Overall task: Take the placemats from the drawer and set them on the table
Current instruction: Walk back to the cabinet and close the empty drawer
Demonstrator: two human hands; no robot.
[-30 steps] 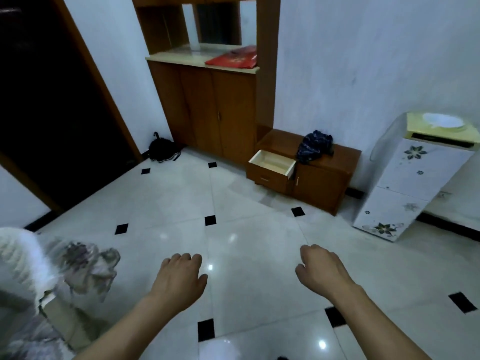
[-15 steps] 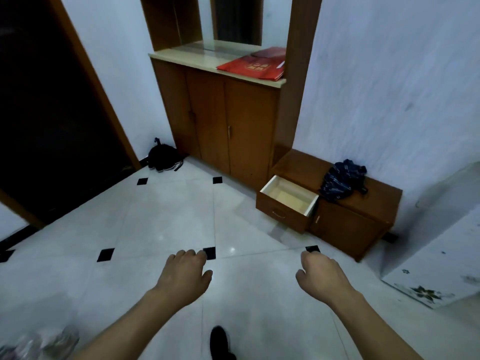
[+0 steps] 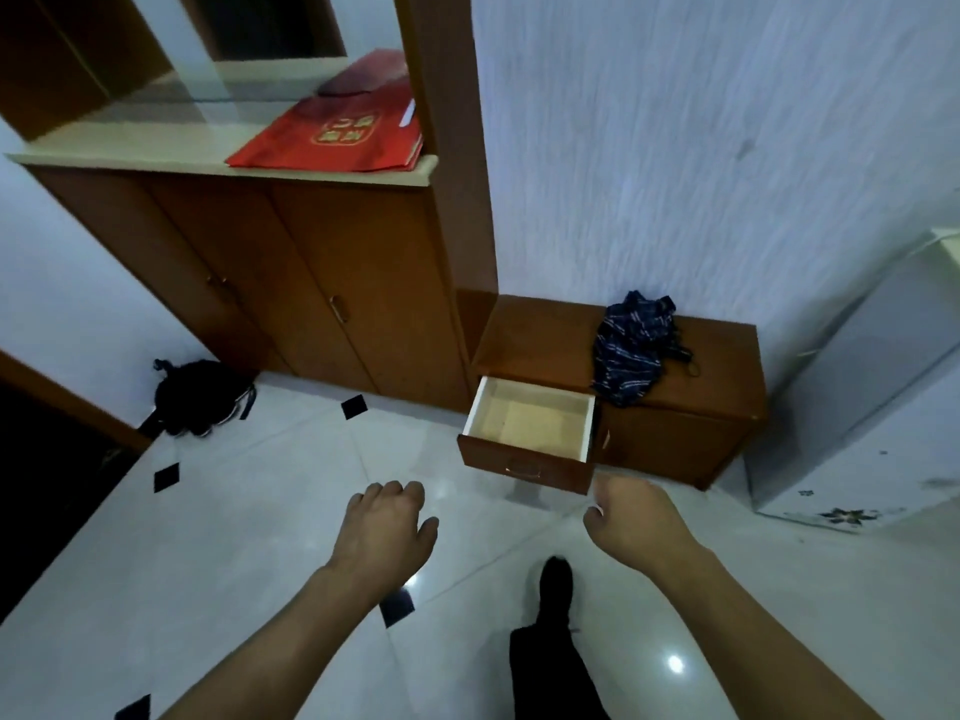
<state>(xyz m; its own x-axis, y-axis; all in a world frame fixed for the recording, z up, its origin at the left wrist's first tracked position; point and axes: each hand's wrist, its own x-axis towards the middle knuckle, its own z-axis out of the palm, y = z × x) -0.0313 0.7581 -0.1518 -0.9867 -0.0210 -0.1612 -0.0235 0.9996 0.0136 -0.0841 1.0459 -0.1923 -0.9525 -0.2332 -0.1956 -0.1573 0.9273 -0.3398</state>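
Note:
A low brown cabinet has its left drawer (image 3: 527,426) pulled out. The drawer's pale wooden inside is in view, and I see no placemats in it. My left hand (image 3: 382,537) hangs over the floor, short of the drawer and to its left, palm down, fingers loosely bent, holding nothing. Just below the drawer's front right corner, my right hand (image 3: 636,522) is curled into a loose fist, also holding nothing. No table is in view.
A dark striped cloth (image 3: 631,348) lies on the low cabinet (image 3: 691,428). A tall cupboard (image 3: 311,283) with a red bag (image 3: 332,137) on its counter stands to the left. A black bag (image 3: 200,397) sits on the floor. A white appliance (image 3: 883,418) is at the right. My dark shoe (image 3: 556,589) shows below.
I have walked closer to the cabinet, so the open drawer looks larger and nearer. Both hands stay out in front with nothing in them. The patterned cloth at the left has left the view.

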